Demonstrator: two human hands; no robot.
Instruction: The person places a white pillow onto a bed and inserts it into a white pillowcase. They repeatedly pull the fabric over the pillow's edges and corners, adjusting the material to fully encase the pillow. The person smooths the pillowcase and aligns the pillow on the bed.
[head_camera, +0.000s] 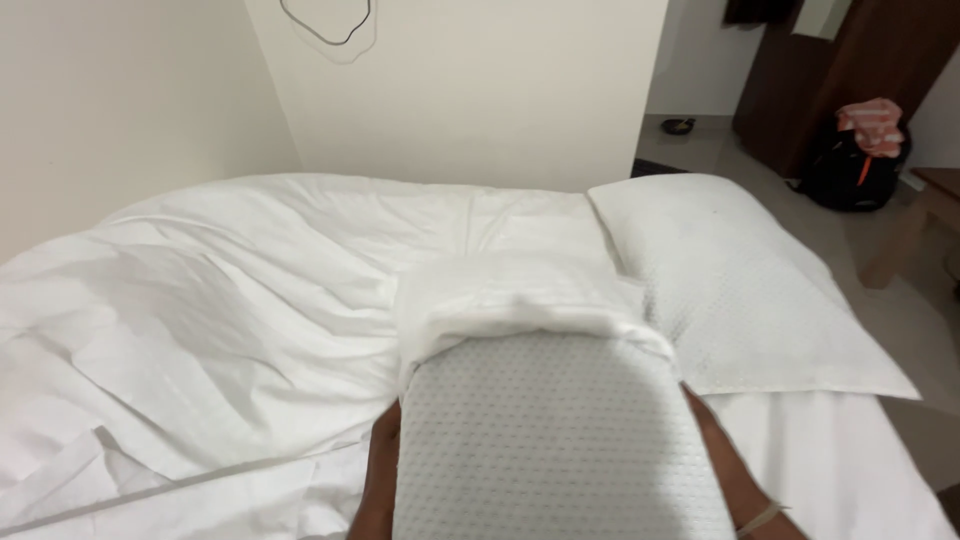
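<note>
At six o'clock of the view, close to the camera, a grey dotted pillow is held up between two hands. Its white pillowcase sits bunched over the far end only, so most of the pillow is bare. The left hand presses flat on the pillow's left edge, and the right hand on its right edge; both seem to clamp the pillow from the sides, though the fingers are mostly hidden behind it.

To do this well, I think the grip should be even on both sides, so the pillow stays straight while the case slides, and the bunched cloth should be spread out, not left in one thick fold.

Below lies a bed with a rumpled white sheet. At two o'clock a second pillow rests on the bed. Toward one o'clock a dark bag stands on the floor.
</note>
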